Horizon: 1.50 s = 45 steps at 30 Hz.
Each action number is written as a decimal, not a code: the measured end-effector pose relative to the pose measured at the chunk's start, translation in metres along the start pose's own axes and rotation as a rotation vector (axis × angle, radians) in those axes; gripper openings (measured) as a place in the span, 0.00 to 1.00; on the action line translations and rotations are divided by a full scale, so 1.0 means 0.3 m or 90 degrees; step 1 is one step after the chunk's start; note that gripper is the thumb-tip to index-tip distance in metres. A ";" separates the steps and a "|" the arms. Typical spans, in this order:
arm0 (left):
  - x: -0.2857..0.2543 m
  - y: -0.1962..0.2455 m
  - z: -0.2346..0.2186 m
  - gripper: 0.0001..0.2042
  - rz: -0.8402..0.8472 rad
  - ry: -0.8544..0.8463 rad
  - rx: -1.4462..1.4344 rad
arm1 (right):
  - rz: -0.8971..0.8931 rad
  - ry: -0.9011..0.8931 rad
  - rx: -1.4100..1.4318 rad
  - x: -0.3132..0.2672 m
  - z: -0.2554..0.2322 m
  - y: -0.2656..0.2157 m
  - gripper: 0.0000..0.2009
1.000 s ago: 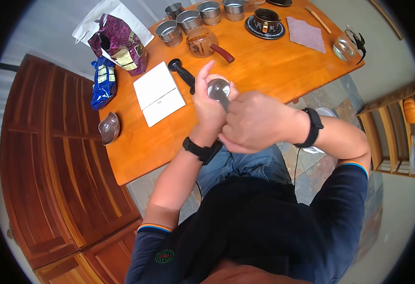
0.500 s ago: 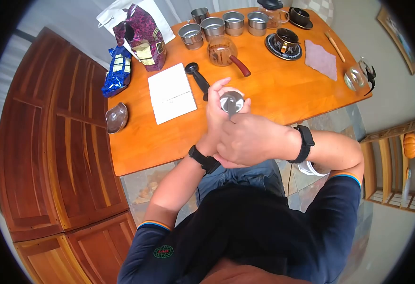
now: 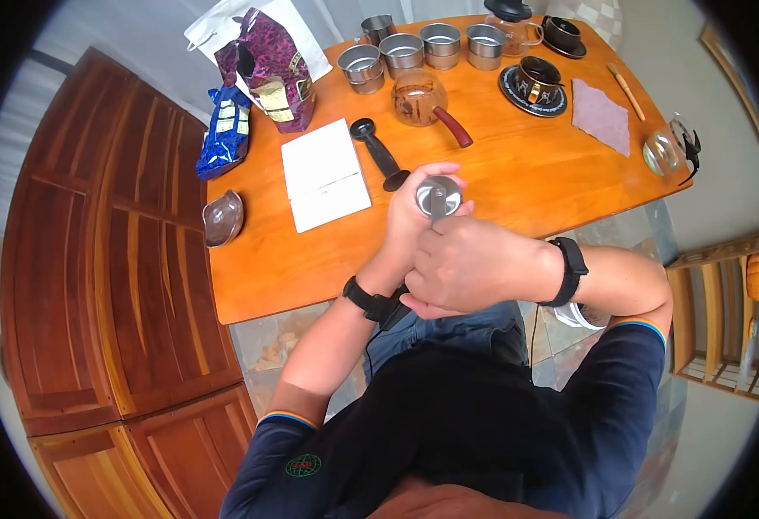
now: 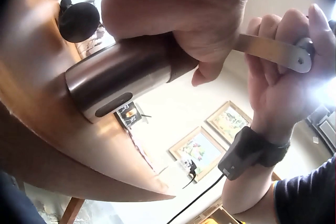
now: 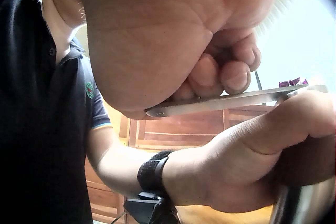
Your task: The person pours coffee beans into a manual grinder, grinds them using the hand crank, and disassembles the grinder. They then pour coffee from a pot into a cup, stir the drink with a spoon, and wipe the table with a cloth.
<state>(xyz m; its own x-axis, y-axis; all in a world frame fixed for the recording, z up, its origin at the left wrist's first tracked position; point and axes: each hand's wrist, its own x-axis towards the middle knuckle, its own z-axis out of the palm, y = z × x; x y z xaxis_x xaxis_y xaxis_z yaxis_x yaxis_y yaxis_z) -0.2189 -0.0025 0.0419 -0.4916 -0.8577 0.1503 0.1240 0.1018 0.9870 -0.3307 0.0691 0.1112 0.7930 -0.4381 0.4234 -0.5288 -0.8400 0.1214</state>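
Observation:
In the head view a steel hand coffee grinder (image 3: 451,201) stands in front of my body, close over the table's near edge. My left hand (image 3: 405,221) wraps round its cylindrical body, which shows a slot in its side in the left wrist view. A flat metal crank (image 4: 270,51) runs from the grinder's top to my right hand (image 3: 474,264). Curled right fingers grip the crank's outer end, and the knob is mostly hidden in the palm. A black double-ended tool (image 3: 381,154) lies on the table just beyond the left hand.
On the wooden table (image 3: 258,285) are a white flat rectangle (image 3: 323,169), a brown-stained glass pot (image 3: 418,108) and several steel cups (image 3: 403,56). Coffee bags (image 3: 280,78) stand left, beside a small bowl (image 3: 224,219). A cup (image 3: 538,76) on a saucer and a pink cloth (image 3: 602,117) lie right.
The crank has swung from slanting down-right to pointing nearly straight toward the body, the right hand moving with it. The left hand keeps its hold; the head view has shifted.

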 end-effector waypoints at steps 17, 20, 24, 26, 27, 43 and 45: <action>-0.029 0.006 0.002 0.14 -0.038 -0.016 -0.066 | -0.077 -0.034 0.158 0.126 0.067 0.048 0.21; -0.029 0.025 -0.008 0.15 -0.085 -0.037 -0.146 | -0.102 -0.039 0.176 0.139 0.071 0.055 0.18; -0.036 0.021 -0.019 0.16 -0.096 -0.044 -0.132 | -0.132 -0.039 0.150 0.163 0.081 0.068 0.21; -0.037 0.030 -0.033 0.14 -0.087 -0.076 -0.077 | -0.134 -0.015 0.152 0.183 0.102 0.078 0.21; -0.038 0.020 -0.041 0.14 -0.088 -0.077 -0.076 | -0.139 0.005 0.151 0.194 0.107 0.081 0.21; -0.089 -0.090 -0.060 0.13 0.218 0.020 0.283 | -0.160 -0.015 0.079 0.265 0.058 0.166 0.24; -0.042 -0.131 -0.023 0.12 0.279 0.043 0.374 | -0.125 -0.044 0.043 0.282 0.061 0.187 0.24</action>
<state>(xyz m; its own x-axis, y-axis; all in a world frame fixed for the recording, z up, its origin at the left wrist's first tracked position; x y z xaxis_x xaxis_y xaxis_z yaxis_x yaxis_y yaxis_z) -0.2118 0.0008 0.0009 -0.4469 -0.7035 0.5526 -0.1941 0.6793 0.7077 -0.2877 -0.0211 0.1374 0.8990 -0.2825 0.3348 -0.3423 -0.9299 0.1344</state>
